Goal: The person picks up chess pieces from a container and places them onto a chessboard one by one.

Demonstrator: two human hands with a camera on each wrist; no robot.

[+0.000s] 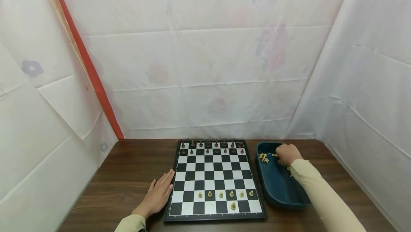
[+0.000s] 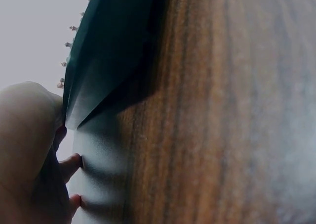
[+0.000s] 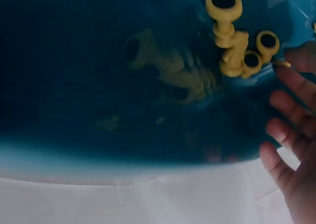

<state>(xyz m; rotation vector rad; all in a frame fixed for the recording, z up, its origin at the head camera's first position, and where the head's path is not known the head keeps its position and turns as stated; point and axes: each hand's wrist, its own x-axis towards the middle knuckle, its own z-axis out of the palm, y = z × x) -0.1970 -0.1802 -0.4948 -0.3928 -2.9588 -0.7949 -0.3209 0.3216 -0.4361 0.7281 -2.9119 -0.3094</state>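
A black-and-white chessboard (image 1: 213,175) lies on the table, dark chess pieces (image 1: 208,151) in two rows at its far end. On its near side stand several cream pawns (image 1: 221,195) in a row, with one larger cream piece (image 1: 233,206) behind them. My left hand (image 1: 157,192) lies flat with straight fingers against the board's left edge. Inside the blue tray (image 1: 276,189), my right hand (image 1: 287,154) pinches a small cream chess piece (image 3: 282,63) between thumb and index finger; most of it is hidden. Loose cream pieces (image 3: 234,54) lie beside those fingers.
The tray stands just right of the board on a brown wooden table (image 1: 135,160). More cream pieces (image 1: 264,158) lie in the tray's far left part. White cloth (image 1: 205,64) hangs behind the table and on both sides.
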